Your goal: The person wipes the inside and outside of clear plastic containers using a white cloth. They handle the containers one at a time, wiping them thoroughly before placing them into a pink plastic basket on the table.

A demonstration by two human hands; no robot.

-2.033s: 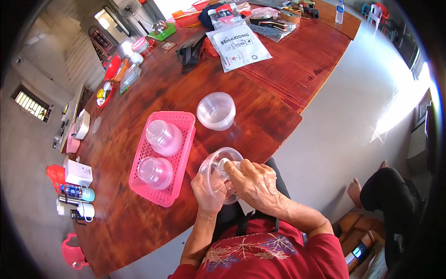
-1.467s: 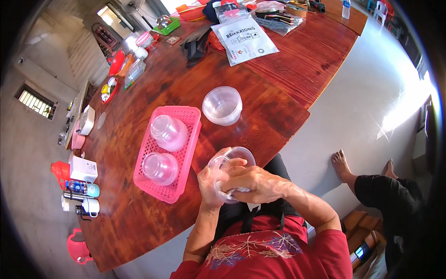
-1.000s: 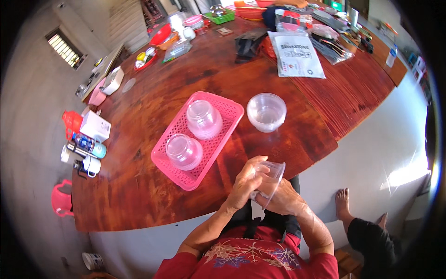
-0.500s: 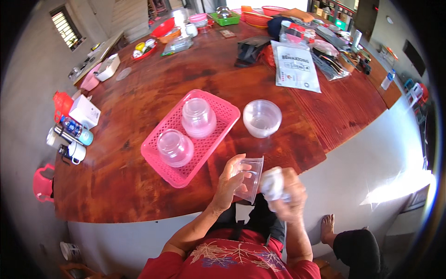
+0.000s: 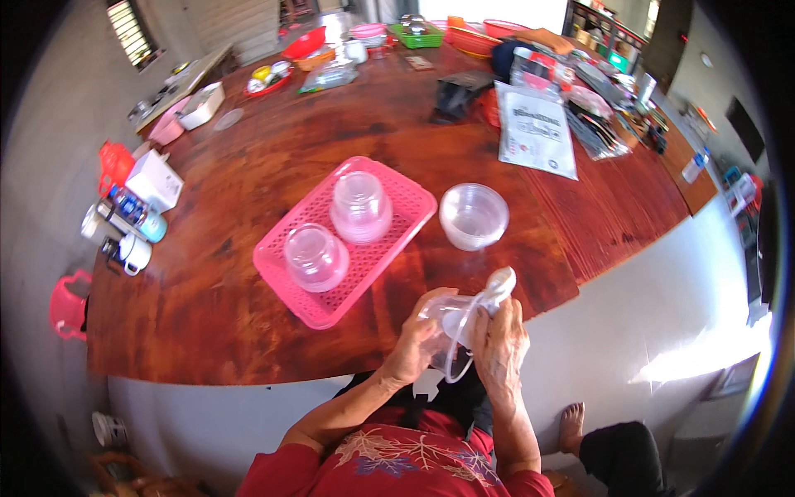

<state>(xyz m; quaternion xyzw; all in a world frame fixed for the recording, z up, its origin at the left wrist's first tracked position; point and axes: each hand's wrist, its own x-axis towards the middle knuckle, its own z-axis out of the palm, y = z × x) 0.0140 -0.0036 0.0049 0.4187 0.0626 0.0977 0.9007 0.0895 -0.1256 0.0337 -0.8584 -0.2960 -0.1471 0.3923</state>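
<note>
My left hand (image 5: 421, 346) grips a clear plastic jar (image 5: 445, 319) held on its side at the near table edge. My right hand (image 5: 502, 346) holds a white cloth (image 5: 499, 287) pressed against the jar's mouth. On the wooden table (image 5: 248, 178) just ahead lies a pink perforated tray (image 5: 391, 240) carrying two clear jars upside down, one nearer (image 5: 314, 257) and one farther (image 5: 360, 205). A clear round bowl (image 5: 473, 216) stands to the right of the tray.
A printed white bag (image 5: 534, 128), a dark pouch (image 5: 455, 95) and cluttered items lie at the far right of the table. Coloured baskets and bowls (image 5: 306, 41) line the far end. Cans, a white box (image 5: 153, 178) and a mug sit at the left edge.
My view has tilted and the jar has come lower toward the table edge. My right hand swung out to the side half a second ago and is back on the jar with the cloth.
</note>
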